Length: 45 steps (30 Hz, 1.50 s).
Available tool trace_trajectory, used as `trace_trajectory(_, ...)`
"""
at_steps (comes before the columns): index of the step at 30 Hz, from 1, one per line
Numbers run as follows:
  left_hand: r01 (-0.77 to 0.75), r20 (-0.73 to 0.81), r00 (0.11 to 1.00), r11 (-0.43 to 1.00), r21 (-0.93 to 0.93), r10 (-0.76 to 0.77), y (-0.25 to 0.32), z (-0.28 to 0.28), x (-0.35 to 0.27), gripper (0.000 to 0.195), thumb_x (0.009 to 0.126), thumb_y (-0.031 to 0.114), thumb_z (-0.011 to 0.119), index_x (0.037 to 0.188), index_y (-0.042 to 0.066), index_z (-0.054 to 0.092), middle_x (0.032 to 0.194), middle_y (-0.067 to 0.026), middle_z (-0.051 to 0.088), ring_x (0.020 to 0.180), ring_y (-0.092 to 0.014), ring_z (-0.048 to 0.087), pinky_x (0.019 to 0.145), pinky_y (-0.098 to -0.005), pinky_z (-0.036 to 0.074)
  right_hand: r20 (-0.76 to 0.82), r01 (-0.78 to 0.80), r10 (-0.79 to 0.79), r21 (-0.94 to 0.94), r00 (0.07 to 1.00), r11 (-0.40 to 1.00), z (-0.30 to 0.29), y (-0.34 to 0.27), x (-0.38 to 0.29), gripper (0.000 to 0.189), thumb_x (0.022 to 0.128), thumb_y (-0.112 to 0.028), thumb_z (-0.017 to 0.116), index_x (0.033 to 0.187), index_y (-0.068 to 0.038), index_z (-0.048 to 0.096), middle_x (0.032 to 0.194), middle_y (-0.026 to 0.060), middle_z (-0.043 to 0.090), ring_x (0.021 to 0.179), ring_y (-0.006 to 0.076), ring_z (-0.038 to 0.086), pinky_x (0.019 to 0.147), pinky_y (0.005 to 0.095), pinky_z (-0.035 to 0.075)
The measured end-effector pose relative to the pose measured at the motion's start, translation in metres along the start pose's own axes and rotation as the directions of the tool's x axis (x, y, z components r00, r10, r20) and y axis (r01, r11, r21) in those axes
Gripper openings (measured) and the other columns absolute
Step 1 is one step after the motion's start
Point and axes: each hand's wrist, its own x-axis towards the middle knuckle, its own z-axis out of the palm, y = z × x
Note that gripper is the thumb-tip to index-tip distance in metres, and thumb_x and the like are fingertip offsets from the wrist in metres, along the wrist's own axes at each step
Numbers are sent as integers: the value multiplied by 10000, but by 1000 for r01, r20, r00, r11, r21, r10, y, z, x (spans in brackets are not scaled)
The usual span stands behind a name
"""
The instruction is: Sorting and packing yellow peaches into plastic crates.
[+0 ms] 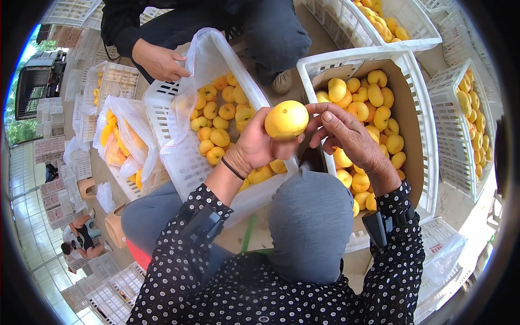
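Note:
My left hand point(252, 142) holds up a yellow peach point(287, 118), cupped in the palm and fingers. At its right side is my right hand point(347, 132), fingers spread and bent, the index fingertip against or very close to the peach. Below and left of my hands sits a white plastic crate point(156, 115) with a clear plastic liner point(185, 162), partly filled with yellow peaches point(219, 137). To the right stands another white crate point(430, 142), lined with brown cardboard point(408, 97) and holding more peaches point(359, 111); my right hand covers some of them.
Across from me a co-worker's hand point(160, 61) touches the liner's far edge. More crates of peaches stand at the far right point(453, 122) and top right point(418, 40). At left are a bagged crate point(130, 134) and plastic stools point(115, 227). Another person point(85, 237) sits farther off.

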Motion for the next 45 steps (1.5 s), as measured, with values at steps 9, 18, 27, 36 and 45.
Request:
trace_trajectory(9,212,24,977,977,23,-213,1,12,36,650,979,594,214,1170,77,557,791,-120,592,447,-93,396,399,-215,337,-182,128,-145,-101,973,987,-15,25,-6,597,901,-393,687,1346,-54,480,1147,78,561,1006,154,576,902,317,483)
trace_trajectory(18,197,5,980,969,147,-200,-1,21,44,601,1011,581,226,1180,112,562,820,-165,648,427,-126,498,359,-222,372,-144,232,-210,164,967,959,-14,32,6,611,879,-270,730,1369,-45,444,1239,73,541,1121,157,545,992,312,449)
trace_trajectory(27,-117,-23,992,979,170,123,-1,19,24,404,1031,420,411,1274,104,476,1007,-74,595,721,-142,576,566,-291,497,-89,378,-402,-203,912,903,-2,24,5,641,862,-149,697,1421,-47,399,1336,107,492,1206,208,523,1045,349,420)
trace_trajectory(36,-233,2,962,817,528,274,-1,32,24,433,1026,341,470,1380,104,395,1161,-54,548,943,-123,577,684,-282,521,-258,192,-147,158,955,969,-1,20,6,498,996,-326,528,1362,6,473,1236,135,559,1051,166,588,905,295,502)
trace_trajectory(45,-302,203,952,600,741,229,-9,47,29,590,1009,331,521,1485,44,324,1318,-163,514,979,-144,617,890,-307,520,-311,34,-11,67,950,997,-55,49,-62,756,863,-462,711,1396,-24,401,1197,135,570,1079,200,590,796,314,553)
